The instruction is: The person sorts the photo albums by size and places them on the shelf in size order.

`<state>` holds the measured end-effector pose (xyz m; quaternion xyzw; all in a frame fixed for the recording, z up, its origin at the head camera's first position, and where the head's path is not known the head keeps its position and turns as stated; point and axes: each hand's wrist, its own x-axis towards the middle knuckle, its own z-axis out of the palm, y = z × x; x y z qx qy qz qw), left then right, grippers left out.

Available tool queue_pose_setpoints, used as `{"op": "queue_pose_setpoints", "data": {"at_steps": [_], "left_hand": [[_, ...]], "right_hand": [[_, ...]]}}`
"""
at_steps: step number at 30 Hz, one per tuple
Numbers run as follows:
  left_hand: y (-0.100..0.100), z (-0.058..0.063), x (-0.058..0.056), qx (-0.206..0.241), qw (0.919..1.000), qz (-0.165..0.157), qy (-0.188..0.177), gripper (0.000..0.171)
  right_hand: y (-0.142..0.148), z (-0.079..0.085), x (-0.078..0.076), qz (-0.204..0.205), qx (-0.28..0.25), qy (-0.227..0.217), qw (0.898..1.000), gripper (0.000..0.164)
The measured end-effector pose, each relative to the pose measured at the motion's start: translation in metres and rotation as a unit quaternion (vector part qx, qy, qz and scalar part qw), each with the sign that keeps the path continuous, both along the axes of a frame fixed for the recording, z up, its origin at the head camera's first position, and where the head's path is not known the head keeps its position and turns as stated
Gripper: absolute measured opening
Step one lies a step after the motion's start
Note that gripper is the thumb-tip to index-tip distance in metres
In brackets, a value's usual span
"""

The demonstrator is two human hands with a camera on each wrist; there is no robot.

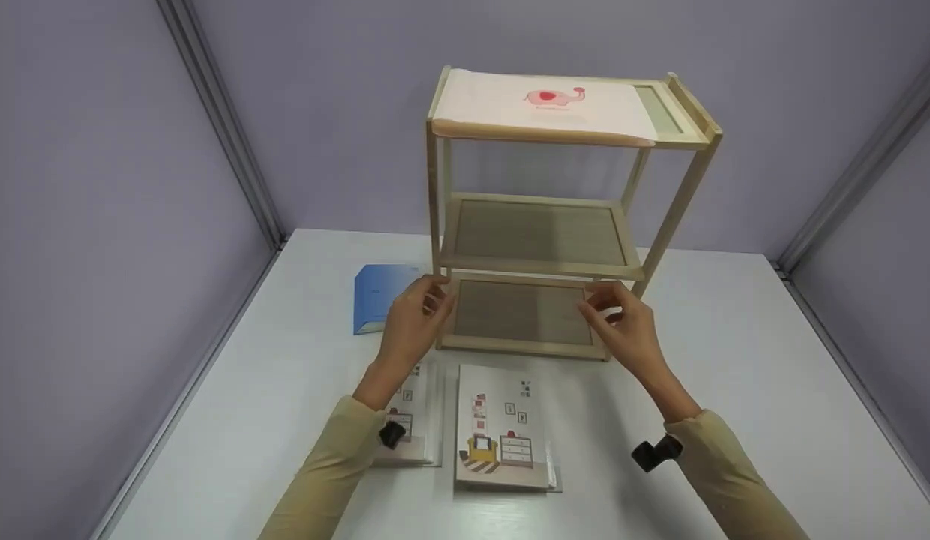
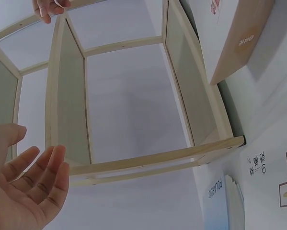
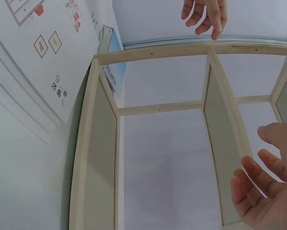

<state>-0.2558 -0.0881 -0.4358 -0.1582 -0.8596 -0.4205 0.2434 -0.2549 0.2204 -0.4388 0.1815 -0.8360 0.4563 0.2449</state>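
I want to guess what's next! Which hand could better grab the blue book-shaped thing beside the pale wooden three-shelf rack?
Probably the left hand: it looks empty and is nearer the blue thing. The right hand looks empty too, but it's at the other side of the rack.

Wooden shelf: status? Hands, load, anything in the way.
Left hand and right hand empty, near shelf. Wooden shelf upright, pink-elephant item on top tier. Illustrated book lying in front of base.

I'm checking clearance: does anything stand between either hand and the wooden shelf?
Nothing visible stands between the wooden shelf and the left hand or right hand; the illustrated books lie lower, on the table.
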Motion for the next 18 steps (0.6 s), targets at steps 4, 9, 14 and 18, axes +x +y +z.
{"op": "queue_pose_setpoints", "data": {"at_steps": [4, 9, 14, 18], "left_hand": [[0.000, -0.004, 0.001, 0.002, 1.0000, -0.004, -0.002, 0.026], [0.001, -0.008, 0.002, 0.001, 0.9999, -0.008, -0.014, 0.026], [0.000, -0.011, 0.002, -0.002, 0.9996, -0.009, -0.027, 0.028], [0.000, -0.012, 0.003, -0.006, 0.9992, -0.009, -0.039, 0.030]], "right_hand": [[0.001, -0.004, 0.001, 0.005, 0.001, -0.001, 1.000, 0.027], [0.001, -0.007, 0.001, 0.000, 0.002, -0.009, 1.000, 0.028], [-0.004, -0.001, 0.009, -0.010, -0.001, -0.017, 1.000, 0.026], [-0.013, 0.012, 0.022, -0.012, 0.000, -0.033, 0.999, 0.025]]}}
